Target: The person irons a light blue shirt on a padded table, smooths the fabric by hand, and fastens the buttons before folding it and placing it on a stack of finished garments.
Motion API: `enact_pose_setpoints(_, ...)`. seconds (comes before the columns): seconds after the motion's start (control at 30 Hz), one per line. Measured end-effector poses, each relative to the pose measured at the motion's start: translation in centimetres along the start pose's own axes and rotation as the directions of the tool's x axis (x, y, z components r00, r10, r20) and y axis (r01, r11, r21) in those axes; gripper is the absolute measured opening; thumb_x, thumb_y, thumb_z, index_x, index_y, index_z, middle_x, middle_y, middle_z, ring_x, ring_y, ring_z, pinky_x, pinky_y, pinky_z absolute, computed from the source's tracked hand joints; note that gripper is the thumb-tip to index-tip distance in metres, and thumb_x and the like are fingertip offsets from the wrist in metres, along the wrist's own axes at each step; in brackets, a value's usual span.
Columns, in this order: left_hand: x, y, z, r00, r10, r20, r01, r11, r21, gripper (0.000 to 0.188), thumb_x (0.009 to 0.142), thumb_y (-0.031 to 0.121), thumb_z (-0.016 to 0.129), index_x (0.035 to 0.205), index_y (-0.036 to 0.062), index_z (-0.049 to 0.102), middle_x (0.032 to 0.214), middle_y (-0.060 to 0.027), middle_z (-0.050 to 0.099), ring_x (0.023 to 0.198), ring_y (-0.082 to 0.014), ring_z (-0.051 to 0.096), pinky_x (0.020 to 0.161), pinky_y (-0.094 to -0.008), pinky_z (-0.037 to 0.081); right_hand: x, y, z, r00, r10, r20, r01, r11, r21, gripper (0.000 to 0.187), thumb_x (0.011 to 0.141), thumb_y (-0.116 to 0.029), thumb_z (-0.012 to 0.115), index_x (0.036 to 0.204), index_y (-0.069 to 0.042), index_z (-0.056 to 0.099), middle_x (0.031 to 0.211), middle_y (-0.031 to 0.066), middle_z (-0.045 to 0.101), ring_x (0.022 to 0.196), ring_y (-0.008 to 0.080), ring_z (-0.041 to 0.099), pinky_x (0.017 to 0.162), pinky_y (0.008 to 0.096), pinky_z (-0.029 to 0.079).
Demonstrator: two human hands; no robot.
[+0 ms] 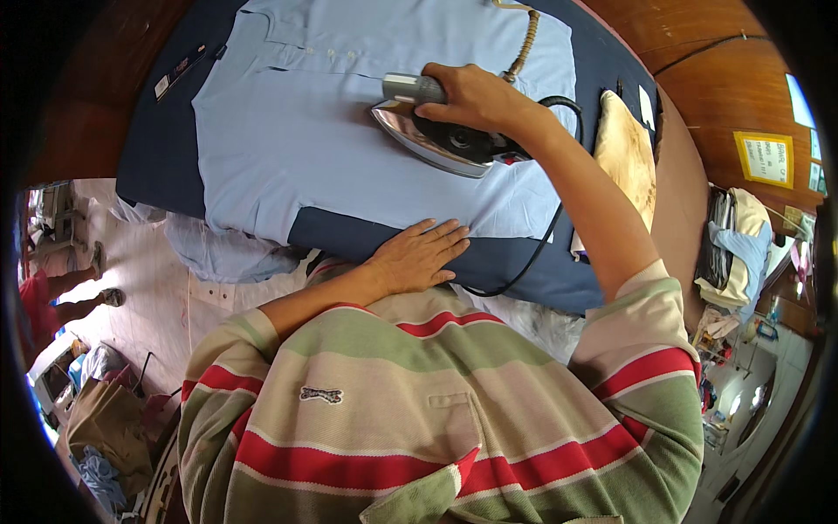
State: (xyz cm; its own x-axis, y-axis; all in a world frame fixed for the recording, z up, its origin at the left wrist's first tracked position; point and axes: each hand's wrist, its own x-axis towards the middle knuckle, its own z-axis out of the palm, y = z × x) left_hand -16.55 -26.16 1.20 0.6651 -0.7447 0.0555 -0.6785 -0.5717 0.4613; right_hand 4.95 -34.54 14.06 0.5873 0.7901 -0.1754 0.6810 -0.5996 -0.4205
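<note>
A light blue shirt point(288, 148) lies spread over a dark navy ironing surface point(349, 234). My right hand point(476, 100) is wrapped round the grey handle of an iron point(428, 144), whose metal soleplate rests on the shirt toward its right side. From the iron a black cord point(546, 236) loops down past the near edge, and a coiled tan cord point(526, 44) runs toward the far edge. My left hand point(419, 253) lies flat with fingers stretched out on the navy cloth, its fingertips close to the shirt's lower edge.
A folded, scorched cream cloth point(624, 162) lies at the right of the surface. A dark narrow item with a white label point(179, 74) is at the far left. Clothes hang at the right point(738, 244). Another person's legs point(74, 297) show at the left, beside piled bags point(105, 419).
</note>
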Motion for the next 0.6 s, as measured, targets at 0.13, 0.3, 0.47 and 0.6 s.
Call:
enact_pose_setpoints(0.13,-1.7,-0.3,-0.6,0.987,0.069,-0.146,-0.105,0.961,-0.254,0.044,0.086,0.033,0.054,0.122,0.0067,0.051,0.132,-0.0087,0.047,0.122,-0.0247,0.044,0.102,-0.0444,0.033,0.2,-2.0,1.5,1.000,-0.003,0.011,0.003,1.000,0.017,0.045,0.079,-0.038,0.063,0.105,-0.003,0.057,0.080,0.0221,0.065,0.076,0.0381,0.063,0.069,0.0432,0.050)
enact_pose_setpoints(0.3,-10.5,-5.0,-2.2,0.692,-0.268,-0.670,0.325,0.945,-0.042,0.020,0.073,0.015,0.064,0.090,0.0067,0.056,0.099,-0.0105,0.058,0.091,-0.0283,0.055,0.083,-0.0466,0.039,-4.8,-7.1,3.4,0.983,-0.040,0.181,0.039,0.999,0.009,0.041,0.080,-0.042,0.060,0.099,-0.006,0.056,0.073,0.0191,0.064,0.071,0.0389,0.062,0.063,0.0469,0.049)
enact_pose_setpoints(0.47,-14.6,-7.9,-5.7,0.681,-0.500,-0.535,0.651,0.747,0.131,0.016,0.077,0.017,0.063,0.092,0.0107,0.061,0.100,-0.0020,0.059,0.099,-0.0205,0.054,0.095,-0.0446,0.030,-7.4,-8.5,4.7,0.988,-0.042,0.146,0.037,0.999,0.035,0.048,0.078,-0.048,0.062,0.104,-0.007,0.058,0.073,0.0175,0.065,0.066,0.0370,0.063,0.059,0.0441,0.050)
enact_pose_setpoints(0.6,-15.9,-8.5,-5.5,0.731,-0.452,-0.511,0.600,0.782,0.167,0.012,0.078,0.014,0.060,0.090,0.0138,0.062,0.093,0.0030,0.059,0.096,-0.0166,0.055,0.097,-0.0443,0.028,-6.1,-9.8,5.5,0.999,0.033,0.034,-0.032,0.999,-0.024,0.052,0.080,-0.051,0.060,0.098,-0.002,0.060,0.071,0.0182,0.065,0.064,0.0364,0.064,0.056,0.0442,0.051)
